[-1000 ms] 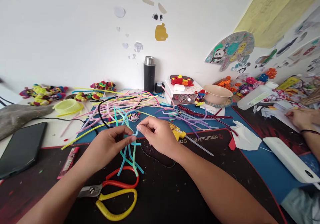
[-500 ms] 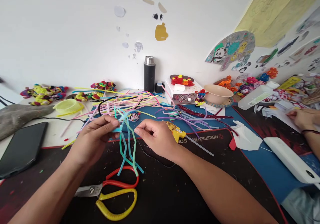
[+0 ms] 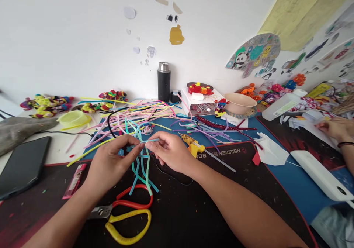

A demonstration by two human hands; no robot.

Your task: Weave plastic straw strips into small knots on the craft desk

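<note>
Clearly, just beyond the red-and-yellow-handled metal scissors (image 3: 125, 203), I have left hand (image 3: 114, 161) and right hand (image 3: 173, 151) pinching thin light-blue pipe cleaners (image 3: 152, 141).

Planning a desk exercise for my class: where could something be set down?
Black mat, nearly bare, lies between the scissors and right forearm, and between that forearm and the white device. Crowded: left hand, right hand, blue-green strips; beyond, pastel strips and yellow glue gun.
</note>
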